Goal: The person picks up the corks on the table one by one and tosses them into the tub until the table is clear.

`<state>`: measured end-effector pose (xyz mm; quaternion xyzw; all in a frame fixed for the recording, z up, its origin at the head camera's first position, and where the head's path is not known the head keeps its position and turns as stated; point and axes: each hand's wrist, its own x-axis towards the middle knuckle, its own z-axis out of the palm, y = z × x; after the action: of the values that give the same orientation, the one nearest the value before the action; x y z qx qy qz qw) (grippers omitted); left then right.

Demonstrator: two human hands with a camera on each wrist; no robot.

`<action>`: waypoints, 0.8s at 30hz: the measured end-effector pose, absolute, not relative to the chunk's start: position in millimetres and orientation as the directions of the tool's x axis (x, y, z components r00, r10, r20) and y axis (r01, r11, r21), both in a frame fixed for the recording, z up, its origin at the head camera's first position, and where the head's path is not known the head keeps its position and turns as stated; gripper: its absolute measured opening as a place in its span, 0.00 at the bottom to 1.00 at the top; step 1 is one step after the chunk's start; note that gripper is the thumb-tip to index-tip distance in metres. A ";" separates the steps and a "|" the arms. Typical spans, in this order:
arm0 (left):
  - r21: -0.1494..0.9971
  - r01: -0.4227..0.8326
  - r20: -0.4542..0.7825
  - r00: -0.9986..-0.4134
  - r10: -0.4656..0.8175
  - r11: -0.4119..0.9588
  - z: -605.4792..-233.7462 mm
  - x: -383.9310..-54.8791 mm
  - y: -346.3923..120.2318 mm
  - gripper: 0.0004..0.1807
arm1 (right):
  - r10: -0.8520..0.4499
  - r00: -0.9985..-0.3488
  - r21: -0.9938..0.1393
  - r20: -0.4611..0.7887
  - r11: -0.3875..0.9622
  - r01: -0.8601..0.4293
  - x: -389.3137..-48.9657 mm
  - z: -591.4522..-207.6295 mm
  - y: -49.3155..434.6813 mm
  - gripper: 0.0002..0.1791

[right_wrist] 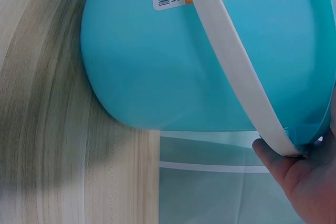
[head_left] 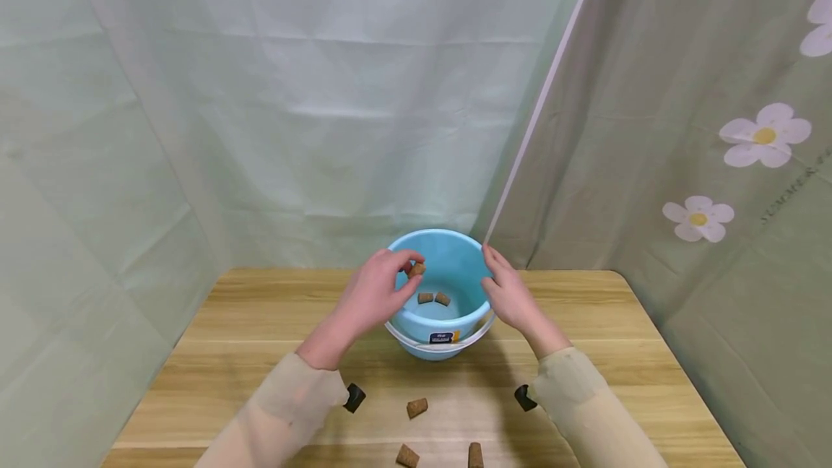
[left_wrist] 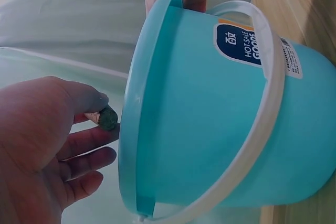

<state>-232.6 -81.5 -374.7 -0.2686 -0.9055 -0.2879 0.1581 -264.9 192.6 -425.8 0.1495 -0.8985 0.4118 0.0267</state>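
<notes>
The left hand pinches a cork between thumb and finger, other fingers loosely spread, the open bucket just below them; the right hand grips the bucket's rim.

The bucket is light blue, its handle white, the corks brown.

Bkt mouth free btwn L hand and R hand; curtain behind prob. tight.
</notes>
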 end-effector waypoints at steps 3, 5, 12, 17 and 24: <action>0.437 0.569 0.403 -0.816 0.414 0.697 -373.6 -237.7 -77.0 0.12 | -0.246 -0.954 -0.728 0.173 0.620 -0.292 -265.2 -425.7 192.9 0.37; 0.450 0.557 0.368 -0.828 0.423 0.698 -373.8 -241.6 -73.8 0.12 | -0.245 -0.953 -0.726 0.177 0.621 -0.295 -265.5 -425.9 192.9 0.36; 0.456 0.528 0.259 -0.849 0.461 0.717 -378.4 -252.9 -63.9 0.08 | -0.244 -0.953 -0.719 0.178 0.629 -0.295 -265.6 -426.7 192.5 0.36; 0.382 0.528 0.206 -0.849 0.487 0.758 -380.9 -257.8 -57.2 0.08 | -0.243 -0.953 -0.717 0.179 0.631 -0.296 -265.2 -426.4 192.2 0.36; 0.373 0.488 0.197 -0.873 0.447 0.789 -383.7 -259.1 -53.4 0.16 | -0.247 -0.954 -0.727 0.168 0.623 -0.289 -263.6 -425.5 192.0 0.36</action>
<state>-259.1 -53.4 -383.7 -0.2475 -0.9445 -0.2104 0.0492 -263.6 192.0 -425.5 0.1487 -0.9005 0.4079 0.0262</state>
